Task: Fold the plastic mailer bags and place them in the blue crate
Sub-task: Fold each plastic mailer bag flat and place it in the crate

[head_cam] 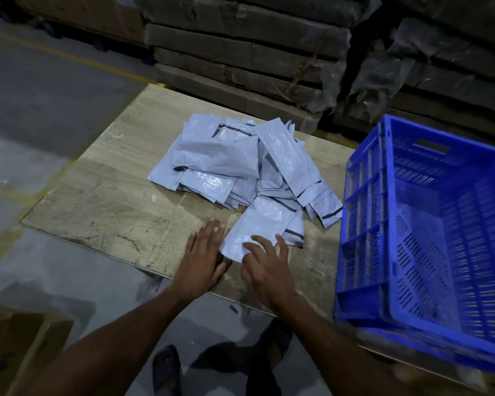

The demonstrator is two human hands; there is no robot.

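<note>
A heap of several grey plastic mailer bags (229,158) lies in the middle of a low wooden board (103,195). One bag (257,224) lies apart from the heap at the board's near edge. My left hand (203,261) lies flat on the board with straight fingers, touching that bag's left edge. My right hand (266,267) rests on the bag's near end with fingers spread and slightly bent. The blue crate (363,212) stands at the right, and one pale bag (423,232) lies inside it.
Stacks of flattened cardboard (240,52), partly wrapped in plastic film, rise behind the board. A brown carton (20,347) sits at the lower left. My feet in dark sandals (166,370) stand on the concrete floor below the board's near edge.
</note>
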